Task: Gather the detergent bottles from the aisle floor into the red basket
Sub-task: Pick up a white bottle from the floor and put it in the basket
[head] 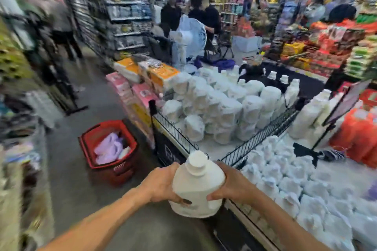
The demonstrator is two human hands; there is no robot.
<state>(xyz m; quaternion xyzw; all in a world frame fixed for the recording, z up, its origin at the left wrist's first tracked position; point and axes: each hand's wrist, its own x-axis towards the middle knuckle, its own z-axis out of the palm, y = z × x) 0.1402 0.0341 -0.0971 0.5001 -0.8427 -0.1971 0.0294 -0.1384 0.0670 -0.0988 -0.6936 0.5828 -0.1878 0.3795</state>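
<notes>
A large white detergent bottle with a white cap is held upright in front of me, above the floor. My left hand grips its left side and my right hand grips its right side, fingers curled under the body. The red basket stands on the grey aisle floor to the left and a little ahead of the bottle. Lilac and white items lie inside the basket. The whole view is motion-blurred.
A low display platform with a black wire fence holds several white bottles to the right. Stacked pink and orange boxes stand behind the basket. Shelving lines the left side. People stand by a white fan farther down the aisle.
</notes>
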